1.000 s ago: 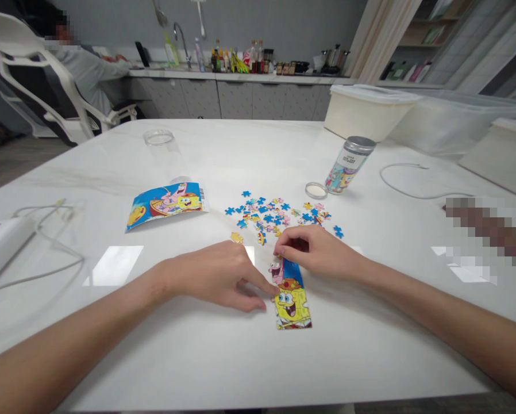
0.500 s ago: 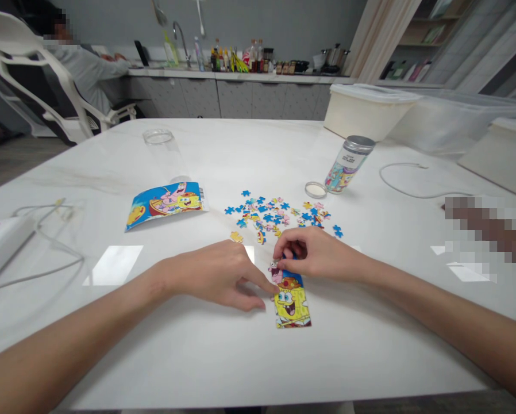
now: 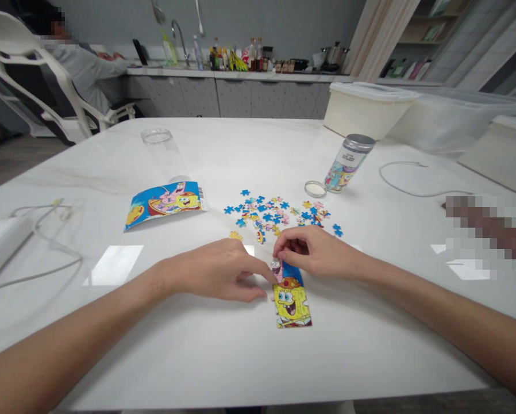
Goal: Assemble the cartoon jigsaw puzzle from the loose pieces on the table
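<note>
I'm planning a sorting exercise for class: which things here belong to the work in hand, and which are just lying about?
Likely belonging:
joined puzzle section
loose puzzle pieces
picture sheet
possibly printed can, clear jar

Likely just lying about:
white device
pale boxes
clear storage bin

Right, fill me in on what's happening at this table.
A person is working on a jigsaw. The left hand has a fingertip at the left edge of a joined strip; the right hand is at its far end. Loose pieces lie beyond, with a curved picture sheet to their left.
</note>
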`<action>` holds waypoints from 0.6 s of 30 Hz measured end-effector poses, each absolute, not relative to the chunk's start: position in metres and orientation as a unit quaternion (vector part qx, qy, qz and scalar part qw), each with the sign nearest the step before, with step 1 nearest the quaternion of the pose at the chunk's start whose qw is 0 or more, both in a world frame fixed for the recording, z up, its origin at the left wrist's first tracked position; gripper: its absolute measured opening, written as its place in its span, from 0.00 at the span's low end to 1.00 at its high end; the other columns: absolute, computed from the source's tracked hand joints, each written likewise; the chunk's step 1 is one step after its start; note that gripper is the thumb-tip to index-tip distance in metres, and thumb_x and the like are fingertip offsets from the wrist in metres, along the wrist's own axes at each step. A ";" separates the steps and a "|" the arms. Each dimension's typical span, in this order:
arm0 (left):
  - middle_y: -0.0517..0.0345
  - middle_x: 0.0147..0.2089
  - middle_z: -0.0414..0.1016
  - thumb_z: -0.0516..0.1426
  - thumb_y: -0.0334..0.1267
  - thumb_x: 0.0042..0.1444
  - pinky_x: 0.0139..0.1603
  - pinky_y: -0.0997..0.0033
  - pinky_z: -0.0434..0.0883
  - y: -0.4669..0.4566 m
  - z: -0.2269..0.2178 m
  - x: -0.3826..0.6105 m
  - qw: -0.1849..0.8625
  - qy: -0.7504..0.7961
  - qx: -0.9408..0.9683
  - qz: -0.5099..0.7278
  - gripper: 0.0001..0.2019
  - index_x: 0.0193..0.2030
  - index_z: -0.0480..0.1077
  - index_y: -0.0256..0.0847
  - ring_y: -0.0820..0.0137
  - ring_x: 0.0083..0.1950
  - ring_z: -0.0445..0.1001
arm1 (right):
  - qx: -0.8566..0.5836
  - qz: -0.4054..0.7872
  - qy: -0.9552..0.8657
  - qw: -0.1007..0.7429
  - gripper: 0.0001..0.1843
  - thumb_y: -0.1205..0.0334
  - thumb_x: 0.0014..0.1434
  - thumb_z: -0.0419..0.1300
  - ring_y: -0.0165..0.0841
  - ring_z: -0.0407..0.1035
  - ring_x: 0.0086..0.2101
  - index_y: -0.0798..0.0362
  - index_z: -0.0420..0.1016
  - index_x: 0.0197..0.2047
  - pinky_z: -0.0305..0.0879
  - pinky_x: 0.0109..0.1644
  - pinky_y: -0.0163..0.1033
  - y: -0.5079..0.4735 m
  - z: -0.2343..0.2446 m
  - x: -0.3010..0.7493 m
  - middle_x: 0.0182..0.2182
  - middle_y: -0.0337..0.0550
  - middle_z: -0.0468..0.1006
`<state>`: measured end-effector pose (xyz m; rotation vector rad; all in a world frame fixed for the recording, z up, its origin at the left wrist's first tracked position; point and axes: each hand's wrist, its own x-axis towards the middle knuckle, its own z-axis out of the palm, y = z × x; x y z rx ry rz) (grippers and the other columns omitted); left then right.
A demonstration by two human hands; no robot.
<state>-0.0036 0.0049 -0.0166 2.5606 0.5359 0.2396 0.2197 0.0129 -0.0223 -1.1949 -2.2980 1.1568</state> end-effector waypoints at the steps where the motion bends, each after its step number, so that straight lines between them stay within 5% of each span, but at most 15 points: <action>1: 0.69 0.16 0.68 0.57 0.35 0.58 0.21 0.80 0.57 0.005 -0.018 -0.003 0.234 0.204 0.945 0.103 0.11 0.46 0.77 0.44 0.79 0.16 0.58 | -0.415 0.404 -0.801 0.152 0.06 0.66 0.55 0.56 0.25 0.59 0.22 0.54 0.76 0.32 0.54 0.27 0.33 0.013 -0.022 0.220 0.21 0.35 0.70; 18: 0.67 0.15 0.65 0.53 0.35 0.60 0.18 0.73 0.52 0.005 -0.028 -0.004 0.058 0.175 0.974 0.132 0.11 0.45 0.75 0.44 0.77 0.15 0.58 | -0.414 0.417 -0.796 0.148 0.07 0.69 0.54 0.56 0.27 0.64 0.24 0.53 0.75 0.31 0.58 0.28 0.33 0.013 -0.021 0.220 0.25 0.39 0.75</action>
